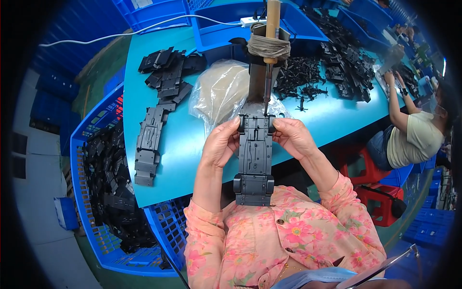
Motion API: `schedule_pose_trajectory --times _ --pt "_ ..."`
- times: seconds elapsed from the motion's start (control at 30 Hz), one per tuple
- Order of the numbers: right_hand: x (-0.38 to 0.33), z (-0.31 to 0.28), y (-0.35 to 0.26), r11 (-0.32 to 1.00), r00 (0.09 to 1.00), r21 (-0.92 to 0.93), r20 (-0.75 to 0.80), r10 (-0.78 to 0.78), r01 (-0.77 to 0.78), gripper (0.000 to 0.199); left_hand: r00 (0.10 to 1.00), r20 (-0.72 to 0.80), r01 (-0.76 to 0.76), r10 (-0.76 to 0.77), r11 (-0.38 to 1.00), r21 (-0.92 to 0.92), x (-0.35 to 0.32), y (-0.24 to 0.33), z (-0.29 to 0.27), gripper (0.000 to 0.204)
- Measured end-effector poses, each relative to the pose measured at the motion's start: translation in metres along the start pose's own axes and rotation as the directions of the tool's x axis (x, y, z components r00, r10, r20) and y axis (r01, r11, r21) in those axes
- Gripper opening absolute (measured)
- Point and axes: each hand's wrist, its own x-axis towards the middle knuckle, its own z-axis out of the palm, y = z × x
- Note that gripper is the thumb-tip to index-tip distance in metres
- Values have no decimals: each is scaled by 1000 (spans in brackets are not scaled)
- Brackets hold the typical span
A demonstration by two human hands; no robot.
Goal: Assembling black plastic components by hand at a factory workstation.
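My left hand (pixel 221 143) and my right hand (pixel 294 138) pinch the far end of a black plastic toy-car chassis (pixel 255 154) from both sides, thumbs on top at its far pair of wheels. The chassis points lengthwise away from me, its near end close to my shirt. Above its far end hangs a wooden-handled soldering iron (pixel 272 21), tip down, bound with cord (pixel 268 47) to a metal stand (pixel 257 84). The tip is close to the chassis; whether it touches, I cannot tell. My lower fingers are partly hidden.
Loose chassis (pixel 149 130) lie on the teal table (pixel 187 176) at left. A clear plastic bag (pixel 221 91), small black parts (pixel 298 77) and more chassis (pixel 349 72) lie beyond. A blue crate (pixel 79 183) of black parts stands at left. A co-worker (pixel 418 130) sits at right near red stools (pixel 380 204).
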Motion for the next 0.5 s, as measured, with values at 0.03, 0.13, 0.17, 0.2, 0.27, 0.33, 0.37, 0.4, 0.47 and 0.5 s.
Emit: schedule_pose_trajectory --times 0.03,0.13,0.17,0.2,0.27,0.33,0.37,0.4,0.47,0.5 --pt "0 1 0 1000 1000 10 7 0 0 25 1000 4 8 -8 1000 -20 0 0 -1 24" --pt "-1 2 -1 1000 1000 11 5 1 -1 24 1000 12 10 -10 1000 -22 0 1 0 24" --pt "-1 2 -2 1000 1000 12 4 1 -2 24 1000 12 12 -12 1000 -22 0 1 1 24" --pt "-1 3 -3 1000 1000 9 4 2 -2 24 1000 -9 -1 1 1000 6 0 1 2 25" --pt "-2 3 -3 1000 1000 8 3 3 -3 24 999 -31 -10 11 999 34 -1 0 3 26" --pt "-1 4 -3 1000 1000 6 -1 -1 1 24 999 -30 -16 17 999 38 -1 0 3 25" --pt "-1 4 -2 1000 1000 7 -1 -1 1 24 999 -31 -15 16 999 39 0 0 2 25" --pt "-1 3 -2 1000 1000 5 1 -2 2 24 1000 -26 -15 16 999 42 0 0 1 25" --pt "0 3 -2 1000 1000 3 2 0 0 24 1000 -22 -13 14 999 45 0 -1 0 25" --pt "-1 4 -3 1000 1000 1 -8 -1 1 24 1000 -20 -10 11 999 42 0 0 1 25"
